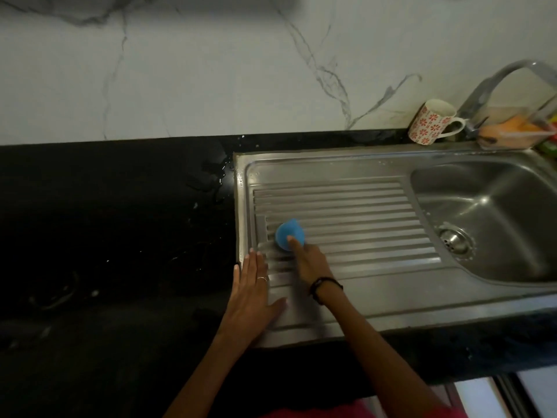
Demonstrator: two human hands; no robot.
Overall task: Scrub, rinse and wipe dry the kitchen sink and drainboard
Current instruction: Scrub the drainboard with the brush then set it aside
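Patterned mug (431, 122) beside tap (500, 92); orange tub (509, 131) right; black counter (105, 236) wet.

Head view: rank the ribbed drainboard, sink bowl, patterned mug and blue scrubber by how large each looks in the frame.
1. Drainboard, largest.
2. Sink bowl, though the frame edge cuts it off on the right, so its full extent is unsure.
3. Patterned mug.
4. Blue scrubber, partly covered by the right hand; close to the mug, so that order is unsure.

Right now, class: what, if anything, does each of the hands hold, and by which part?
The right hand grips the blue scrubber by its near edge. The left hand holds nothing, lying flat on the drainboard.
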